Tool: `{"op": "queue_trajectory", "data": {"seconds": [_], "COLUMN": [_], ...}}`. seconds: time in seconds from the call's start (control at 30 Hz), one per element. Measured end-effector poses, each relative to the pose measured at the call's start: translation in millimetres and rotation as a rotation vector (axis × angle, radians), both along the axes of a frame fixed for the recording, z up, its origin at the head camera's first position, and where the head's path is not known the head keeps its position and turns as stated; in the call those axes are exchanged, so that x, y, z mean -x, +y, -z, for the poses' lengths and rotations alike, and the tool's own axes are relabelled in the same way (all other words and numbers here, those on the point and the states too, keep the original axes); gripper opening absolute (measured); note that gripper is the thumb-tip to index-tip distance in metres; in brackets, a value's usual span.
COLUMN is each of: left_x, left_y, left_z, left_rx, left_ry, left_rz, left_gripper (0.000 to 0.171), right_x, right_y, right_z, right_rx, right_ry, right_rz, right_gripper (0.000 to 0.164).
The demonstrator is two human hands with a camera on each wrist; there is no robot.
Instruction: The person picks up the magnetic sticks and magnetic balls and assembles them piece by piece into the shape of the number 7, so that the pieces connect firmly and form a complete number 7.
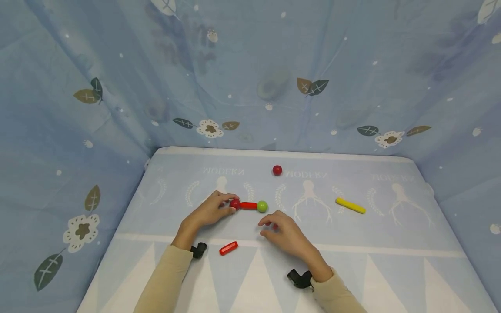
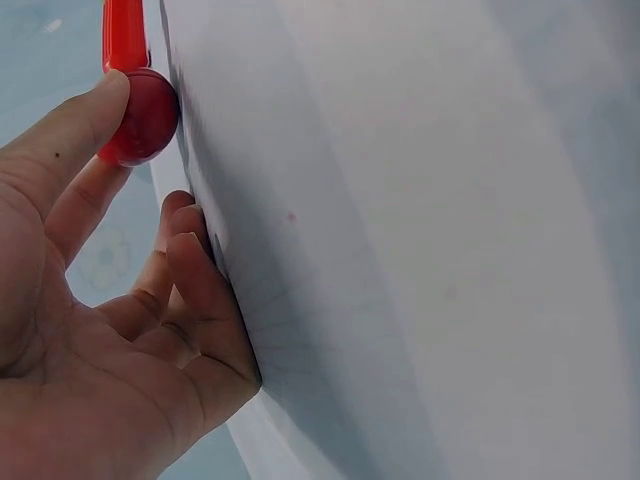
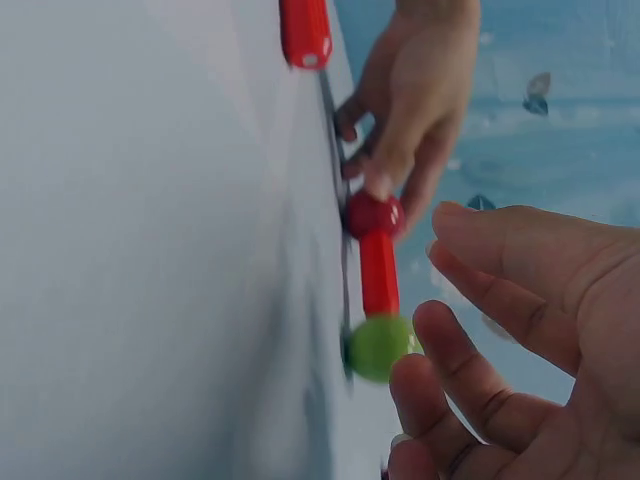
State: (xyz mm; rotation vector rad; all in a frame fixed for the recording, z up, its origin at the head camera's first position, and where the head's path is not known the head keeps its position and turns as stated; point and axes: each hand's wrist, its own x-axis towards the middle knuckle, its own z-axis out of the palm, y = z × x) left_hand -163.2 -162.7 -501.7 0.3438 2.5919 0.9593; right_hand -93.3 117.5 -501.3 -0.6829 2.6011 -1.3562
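Red glossy ball (image 1: pixel 235 204) in left hand (image 1: pixel 211 210)

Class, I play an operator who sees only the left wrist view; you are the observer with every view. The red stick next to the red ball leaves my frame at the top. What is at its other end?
Observer: A green ball sits at the far end of the red stick.
Operator: And where is the right hand?
Observer: In the head view, it is below and to the right of the green ball.
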Motion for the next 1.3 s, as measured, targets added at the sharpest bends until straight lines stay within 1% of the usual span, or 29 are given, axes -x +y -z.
{"op": "queue_trajectory", "data": {"seconds": [0.23, 0.43, 0.6, 0.9, 1.07, 1.3], "left_x": [0.1, 0.3, -0.4, 0.1, 0.1, -0.3], "left_y": [0, 0, 0, 0, 0, 0], "left_z": [0.4, 1.6, 1.1, 1.3, 2.5, 2.1], "left_rx": [-0.011, 0.000, 0.000, 0.005, 0.007, 0.009], "left_ry": [-0.006, -0.004, -0.008, -0.006, -0.007, -0.008], "left_rz": [0.003, 0.007, 0.001, -0.002, -0.009, -0.012], "left_gripper": [0.042, 0.041, 0.041, 0.041, 0.042, 0.042], "right_x": [2.9, 2.4, 0.5, -0.7, -1.3, 3.8], "right_y": [38, 67, 90, 128, 145, 166], "right_z": [-3.2, -3.5, -2.7, -4.0, -6.1, -8.5], "right_rx": [-0.023, -0.049, -0.072, -0.113, -0.136, -0.151], "right_ry": [-0.001, 0.007, 0.001, 0.027, 0.014, 0.046], "right_rz": [0.127, 0.211, 0.261, 0.352, 0.402, 0.452], "right_gripper": [0.020, 0.021, 0.021, 0.022, 0.023, 0.026]}}
